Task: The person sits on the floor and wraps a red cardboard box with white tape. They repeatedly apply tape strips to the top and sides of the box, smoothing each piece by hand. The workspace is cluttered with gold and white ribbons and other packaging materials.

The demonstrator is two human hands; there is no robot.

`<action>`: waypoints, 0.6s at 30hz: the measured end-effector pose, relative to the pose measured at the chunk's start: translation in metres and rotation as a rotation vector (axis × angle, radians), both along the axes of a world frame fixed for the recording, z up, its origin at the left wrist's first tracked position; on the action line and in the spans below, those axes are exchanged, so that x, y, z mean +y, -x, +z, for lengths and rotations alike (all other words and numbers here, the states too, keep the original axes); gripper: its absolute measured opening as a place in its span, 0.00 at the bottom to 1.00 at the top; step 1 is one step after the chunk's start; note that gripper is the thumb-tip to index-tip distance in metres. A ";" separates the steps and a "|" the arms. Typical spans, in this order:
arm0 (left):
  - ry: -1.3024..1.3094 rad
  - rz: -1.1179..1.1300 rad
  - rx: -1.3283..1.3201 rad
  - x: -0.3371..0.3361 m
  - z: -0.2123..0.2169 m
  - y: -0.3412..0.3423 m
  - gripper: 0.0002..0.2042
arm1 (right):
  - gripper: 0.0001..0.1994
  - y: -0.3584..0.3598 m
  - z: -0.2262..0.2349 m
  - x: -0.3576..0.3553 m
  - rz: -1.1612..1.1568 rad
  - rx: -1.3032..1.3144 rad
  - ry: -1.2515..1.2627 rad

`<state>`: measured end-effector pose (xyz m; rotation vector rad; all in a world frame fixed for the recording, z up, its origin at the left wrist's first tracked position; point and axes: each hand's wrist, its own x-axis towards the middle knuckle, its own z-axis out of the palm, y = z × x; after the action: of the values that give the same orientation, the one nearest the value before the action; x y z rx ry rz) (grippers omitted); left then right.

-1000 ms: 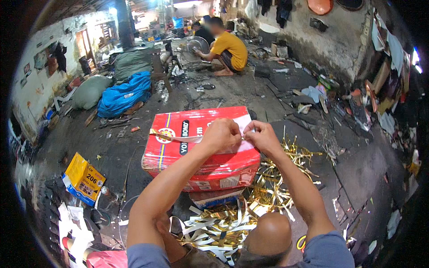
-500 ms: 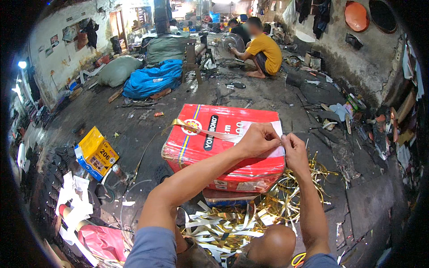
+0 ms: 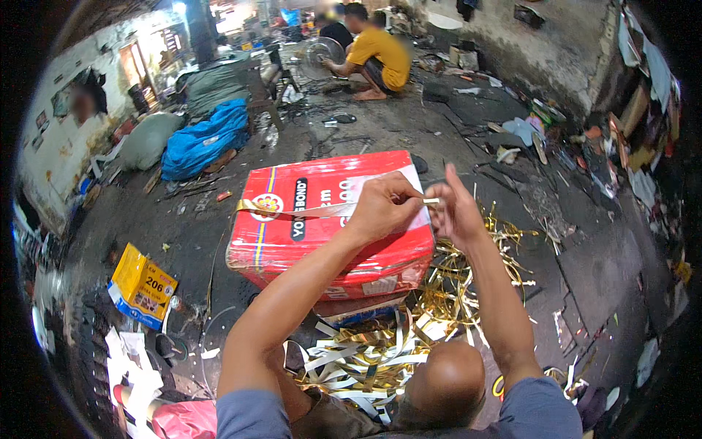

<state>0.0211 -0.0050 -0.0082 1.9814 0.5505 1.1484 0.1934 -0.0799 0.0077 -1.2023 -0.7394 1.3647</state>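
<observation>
Both hands have drifted a little lower and nearer across the red box since half a second ago, and the strip between them now runs out longer to the left.

At the near left a small yellow and blue cardboard carton lies on the dark floor, well apart from the work. Farther back on the left a bulging blue sack rests beside a grey-green one.

In the middle sits the large red printed cardboard box. A thin gold and white foil strip stretches across its top, its looped end lying on the left part of the lid. The left hand is closed in a pinch, thumb and fingers gripping the strip's right end above the right half of the box. Just right of it, the right hand pinches the same strip end with thumb and forefinger, the remaining fingers spread and raised.

Near the person, below and to the right of the box, a loose heap of cut gold and white foil strips covers the floor.

Far back, a crouching person in a yellow shirt works at something round.
</observation>
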 end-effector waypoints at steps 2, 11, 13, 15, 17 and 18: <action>-0.017 -0.001 0.017 -0.005 0.007 0.000 0.04 | 0.28 -0.012 0.011 0.022 0.002 -0.529 -0.025; 0.104 -0.019 0.020 0.000 -0.001 0.004 0.02 | 0.19 0.002 -0.028 0.041 -0.286 -0.969 -0.243; 0.102 -0.039 0.026 0.003 0.002 0.006 0.02 | 0.19 0.004 -0.042 0.044 -0.327 -0.889 -0.267; 0.083 -0.017 0.045 0.002 0.001 0.011 0.02 | 0.17 0.003 -0.072 0.048 -0.280 -0.827 -0.229; 0.027 -0.020 0.069 0.003 0.005 0.008 0.02 | 0.17 -0.009 -0.133 0.050 -0.297 -0.829 -0.255; 0.044 -0.004 0.071 0.004 0.006 0.009 0.02 | 0.14 -0.006 -0.146 0.050 -0.270 -0.820 -0.192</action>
<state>0.0118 -0.0009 -0.0026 1.9908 0.6026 1.0581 0.1995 -0.0301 -0.1385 -1.6416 -1.1864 0.5286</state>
